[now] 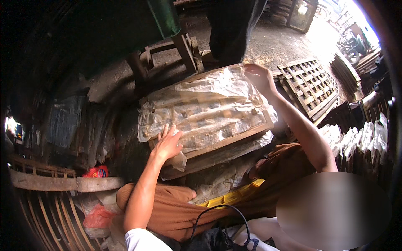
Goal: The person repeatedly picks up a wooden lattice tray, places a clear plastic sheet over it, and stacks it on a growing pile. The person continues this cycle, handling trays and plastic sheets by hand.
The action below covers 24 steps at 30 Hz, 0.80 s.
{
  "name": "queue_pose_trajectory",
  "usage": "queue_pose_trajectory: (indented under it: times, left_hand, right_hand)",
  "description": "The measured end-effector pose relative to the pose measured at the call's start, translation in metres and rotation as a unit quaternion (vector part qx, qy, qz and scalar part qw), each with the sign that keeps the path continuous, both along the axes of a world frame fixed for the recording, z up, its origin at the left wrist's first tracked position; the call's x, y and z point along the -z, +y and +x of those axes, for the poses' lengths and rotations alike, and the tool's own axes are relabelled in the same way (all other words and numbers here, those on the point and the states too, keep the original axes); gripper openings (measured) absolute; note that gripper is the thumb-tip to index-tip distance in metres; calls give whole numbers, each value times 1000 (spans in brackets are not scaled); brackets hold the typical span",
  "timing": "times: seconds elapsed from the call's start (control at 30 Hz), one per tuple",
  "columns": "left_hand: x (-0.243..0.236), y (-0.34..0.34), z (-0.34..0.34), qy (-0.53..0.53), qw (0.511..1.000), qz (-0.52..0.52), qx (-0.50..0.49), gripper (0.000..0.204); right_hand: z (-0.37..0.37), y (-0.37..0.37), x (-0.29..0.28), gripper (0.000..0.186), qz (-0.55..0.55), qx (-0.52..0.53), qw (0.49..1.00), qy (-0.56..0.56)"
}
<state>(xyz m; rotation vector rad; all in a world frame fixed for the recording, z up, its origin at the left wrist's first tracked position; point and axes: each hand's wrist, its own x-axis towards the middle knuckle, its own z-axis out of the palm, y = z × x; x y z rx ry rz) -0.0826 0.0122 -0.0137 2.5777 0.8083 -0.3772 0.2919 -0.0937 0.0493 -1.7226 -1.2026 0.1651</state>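
Note:
A crumpled translucent plastic sheet covers a wooden-framed panel, which rests on a similar wrapped layer beneath it. My left hand lies on the sheet near the panel's lower left, with its fingers apart. At the upper right corner, my right hand has its fingers bent round the edge of the sheet, pinching it. Part of the layer below is hidden by the upper panel.
Woven slatted panels lie to the right, near stacks wrapped in white sheets. A wooden stand and dark-clad legs are beyond. Slatted frames, a red bag and hanging sheets are at left.

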Motion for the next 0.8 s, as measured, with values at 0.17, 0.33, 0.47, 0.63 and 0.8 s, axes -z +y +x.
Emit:
queue_pose_trajectory:
  times: [0.17,0.33,0.47,0.63,0.8]
  left_hand:
    - [2,3,11,-22,1000,-11,10,45]
    - [-1,3,12,-19,1000,23,4,40]
    - [-1,5,15,-71,994,87,-17,31]
    - [12,27,58,-185,978,92,-18,52]
    - [28,49,71,-89,991,88,-48,81]
  right_hand:
    - [55,-26,64,43,-301,-6,925,-233]
    - [56,-18,80,51,-375,-9,904,-205]
    - [30,-1,68,45,-299,28,893,-335]
    - [-32,53,79,59,-111,-183,881,-422]
    - [-98,88,98,55,-174,-305,844,-406]
